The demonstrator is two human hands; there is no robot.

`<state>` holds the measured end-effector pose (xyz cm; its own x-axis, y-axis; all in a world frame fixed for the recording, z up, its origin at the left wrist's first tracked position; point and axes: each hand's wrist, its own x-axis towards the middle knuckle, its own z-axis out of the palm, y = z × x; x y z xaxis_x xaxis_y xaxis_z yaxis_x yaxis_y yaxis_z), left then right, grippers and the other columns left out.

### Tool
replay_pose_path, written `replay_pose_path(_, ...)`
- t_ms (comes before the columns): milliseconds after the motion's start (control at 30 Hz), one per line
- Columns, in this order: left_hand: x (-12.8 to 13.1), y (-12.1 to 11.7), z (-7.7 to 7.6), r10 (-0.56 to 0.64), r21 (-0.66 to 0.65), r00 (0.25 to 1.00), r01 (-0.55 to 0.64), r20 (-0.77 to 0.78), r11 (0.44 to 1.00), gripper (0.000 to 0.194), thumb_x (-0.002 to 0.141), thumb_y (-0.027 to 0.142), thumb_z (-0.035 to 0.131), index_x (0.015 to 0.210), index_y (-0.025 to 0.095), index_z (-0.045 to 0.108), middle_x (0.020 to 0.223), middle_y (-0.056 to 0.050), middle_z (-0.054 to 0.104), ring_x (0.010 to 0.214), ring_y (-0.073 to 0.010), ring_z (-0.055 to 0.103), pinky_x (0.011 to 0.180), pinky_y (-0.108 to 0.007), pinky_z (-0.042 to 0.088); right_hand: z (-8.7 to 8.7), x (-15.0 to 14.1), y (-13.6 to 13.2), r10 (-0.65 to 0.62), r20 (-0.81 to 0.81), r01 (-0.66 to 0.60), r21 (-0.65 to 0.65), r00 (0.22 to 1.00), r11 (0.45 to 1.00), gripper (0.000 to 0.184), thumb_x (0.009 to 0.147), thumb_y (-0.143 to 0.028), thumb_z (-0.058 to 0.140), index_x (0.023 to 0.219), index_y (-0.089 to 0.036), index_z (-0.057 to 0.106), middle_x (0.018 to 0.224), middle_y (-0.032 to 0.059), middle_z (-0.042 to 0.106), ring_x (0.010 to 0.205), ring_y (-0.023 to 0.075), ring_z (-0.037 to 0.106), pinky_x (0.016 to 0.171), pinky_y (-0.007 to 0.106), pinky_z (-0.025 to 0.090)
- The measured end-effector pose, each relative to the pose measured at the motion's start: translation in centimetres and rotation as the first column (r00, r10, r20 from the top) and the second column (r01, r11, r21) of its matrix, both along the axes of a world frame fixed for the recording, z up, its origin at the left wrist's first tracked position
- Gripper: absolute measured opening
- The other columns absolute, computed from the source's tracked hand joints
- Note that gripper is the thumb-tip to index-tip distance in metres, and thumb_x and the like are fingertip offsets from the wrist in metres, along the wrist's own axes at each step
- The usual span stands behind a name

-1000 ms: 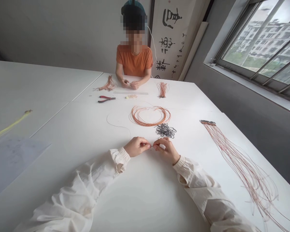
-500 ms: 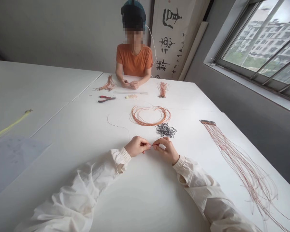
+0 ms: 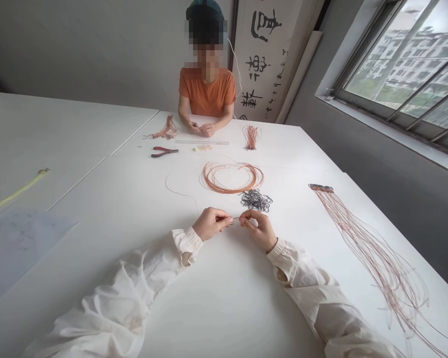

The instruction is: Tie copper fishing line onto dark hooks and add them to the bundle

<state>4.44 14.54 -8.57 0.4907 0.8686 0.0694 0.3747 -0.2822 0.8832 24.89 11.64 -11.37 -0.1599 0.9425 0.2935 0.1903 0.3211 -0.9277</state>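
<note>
Centrally, in the head view, the thin dark piece point(image 3: 236, 219) lies in the gap between the two hands, well inside the edges of the worktop point(image 3: 227, 303). The left hand point(image 3: 211, 223) pinches its left end between thumb and forefinger. The right hand point(image 3: 260, 228) has its thumb and forefinger brought together at the other end and appears to pinch it; the exact contact is too small to confirm.

Relative to the left hand, the piece extends toward the right edge of the worktop; relative to the right hand, toward the left. Neither hand is clearly nearer. The long axis of the piece runs crosswise from hand to hand, roughly in line with the far edge, its right end slightly nearer that edge. Which end is the tip cannot be told.

A thin strand point(image 3: 181, 193) curves from near the left hand toward the far edge; any link to the piece is hidden. Just beyond the right hand lies a pile of dark metal pieces point(image 3: 256, 200), with a coil of orange cord point(image 3: 224, 191) beside it, toward the far edge. A bundle of strings point(image 3: 345, 223) lies along the right edge.
</note>
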Motion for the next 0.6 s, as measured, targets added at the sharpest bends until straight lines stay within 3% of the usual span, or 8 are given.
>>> replay_pose_path(100, 0.0, -0.1, 0.3, 0.050, 0.121, 0.999, -0.050, 0.001, 0.991, 0.028, 0.089, 0.035, 0.059, 0.079, 0.013, 0.075, 0.074, -0.007, 0.070, 0.066, -0.0146, 0.059, 0.065, -0.025, 0.047, 0.1, -0.1, 0.0, 0.056, -0.113, -0.066, -0.085, 0.992, 0.994, 0.036, 0.095, -0.052, 0.048, 0.098, -0.020, 0.063, 0.079, 0.0067, 0.069, 0.070, 0.0193, 0.063, 0.071, 0.034, 0.051)
replay_pose_path(167, 0.2, -0.5, 0.7, 0.079, 0.212, 0.997, -0.079, 0.010, 0.974, 0.028, 0.091, 0.034, 0.057, 0.082, 0.015, 0.075, 0.080, -0.007, 0.069, 0.077, -0.0175, 0.058, 0.074, -0.029, 0.047, 0.1, -0.4, 0.0, 0.137, -0.212, -0.175, -0.171, 0.968, 0.970, 0.049, 0.099, -0.057, 0.031, 0.119, -0.020, 0.056, 0.086, 0.0096, 0.072, 0.073, 0.0206, 0.067, 0.073, 0.037, 0.054)
replay_pose_path(233, 0.8, -1.2, 1.2, 0.087, 0.288, 0.996, -0.089, 0.021, 0.953, 0.027, 0.092, 0.033, 0.056, 0.085, 0.017, 0.075, 0.085, -0.008, 0.069, 0.088, -0.0204, 0.056, 0.083, -0.032, 0.045, 0.0, -1.1, 0.0, 0.221, -0.410, -0.360, -0.303, 0.885, 0.882, 0.057, 0.098, -0.061, 0.025, 0.129, -0.020, 0.050, 0.094, 0.0113, 0.072, 0.083, 0.0224, 0.070, 0.081, 0.041, 0.054)
replay_pose_path(333, 2.0, -3.1, 1.7, 0.020, 0.384, 1.000, -0.022, 0.011, 0.923, 0.025, 0.093, 0.031, 0.055, 0.087, 0.019, 0.075, 0.093, -0.009, 0.067, 0.094, -0.0216, 0.052, 0.088, -0.034, 0.043, -0.2, -2.4, -0.3, 0.215, -0.650, -0.569, -0.400, 0.729, 0.718, 0.055, 0.096, -0.063, 0.032, 0.119, -0.021, 0.058, 0.108, 0.0115, 0.070, 0.102, 0.0232, 0.067, 0.095, 0.042, 0.051)
replay_pose_path(400, 2.9, -4.7, 1.8, -0.067, 0.466, 0.997, 0.075, -0.034, 0.882, 0.026, 0.095, 0.028, 0.052, 0.088, 0.019, 0.075, 0.092, -0.009, 0.067, 0.091, -0.0213, 0.052, 0.085, -0.035, 0.043, 0.0, -3.0, -0.6, 0.216, -0.683, -0.609, -0.407, 0.698, 0.681, 0.051, 0.096, -0.060, 0.036, 0.113, -0.019, 0.061, 0.116, 0.0120, 0.067, 0.111, 0.0236, 0.064, 0.101, 0.042, 0.048)
replay_pose_path(500, 3.9, -6.9, 1.9, -0.181, 0.464, 0.983, 0.172, -0.025, 0.869, 0.028, 0.096, 0.026, 0.050, 0.085, 0.019, 0.075, 0.091, -0.009, 0.068, 0.088, -0.0206, 0.054, 0.079, -0.034, 0.043, 0.6, -3.2, -0.9, 0.202, -0.727, -0.648, -0.405, 0.656, 0.645, 0.046, 0.096, -0.053, 0.039, 0.116, -0.018, 0.062, 0.122, 0.0123, 0.066, 0.114, 0.0241, 0.062, 0.105, 0.044, 0.045)
replay_pose_path(600, 4.3, -8.8, 2.4, -0.311, 0.375, 0.947, 0.262, 0.077, 0.889, 0.026, 0.095, 0.027, 0.053, 0.084, 0.019, 0.075, 0.089, -0.008, 0.070, 0.080, -0.0184, 0.055, 0.078, -0.033, 0.044, 0.8, -2.6, -0.4, 0.153, -0.692, -0.560, -0.413, 0.706, 0.718, 0.042, 0.095, -0.050, 0.044, 0.114, -0.018, 0.065, 0.121, 0.0124, 0.067, 0.106, 0.0234, 0.066, 0.100, 0.043, 0.049)
